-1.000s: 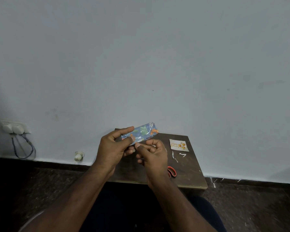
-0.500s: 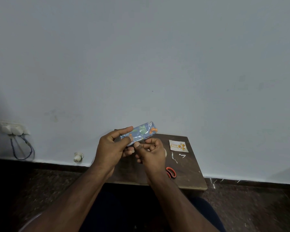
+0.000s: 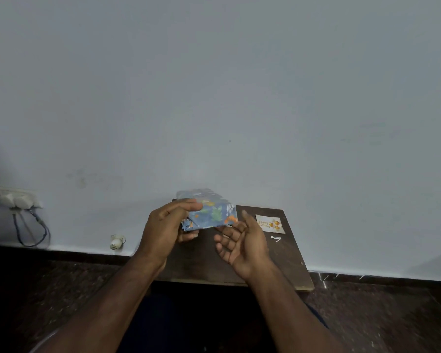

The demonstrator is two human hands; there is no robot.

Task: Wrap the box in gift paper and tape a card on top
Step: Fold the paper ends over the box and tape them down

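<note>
The wrapped box [image 3: 210,212], covered in blue gift paper printed with green and orange shapes, is held up above the far left part of the dark wooden worktop [image 3: 288,261], close to the grey wall [image 3: 214,85]. It is grasped at its left end by the left hand [image 3: 167,225]: the thumb is laid along the top edge and the fingers are curled beneath, so that the grip encloses only that end, where the paper is seen folded into a crumpled corner, while the greater part of the box juts out to the right of the hand. The right hand [image 3: 242,240] is turned palm up with its fingers straight and loosely spread; nothing is clasped by it, and its fingertips are seen at the lower right corner of the box, though whether that corner is actually touched cannot be told. A greeting card [image 3: 269,223] with orange balloons is seen lying flat on the worktop to the right of the right hand, apart from the box, and a small white scrap [image 3: 276,238] lies just in front of the card. On the wall at the far left a white socket [image 3: 18,198] with a dark cable is mounted.
</note>
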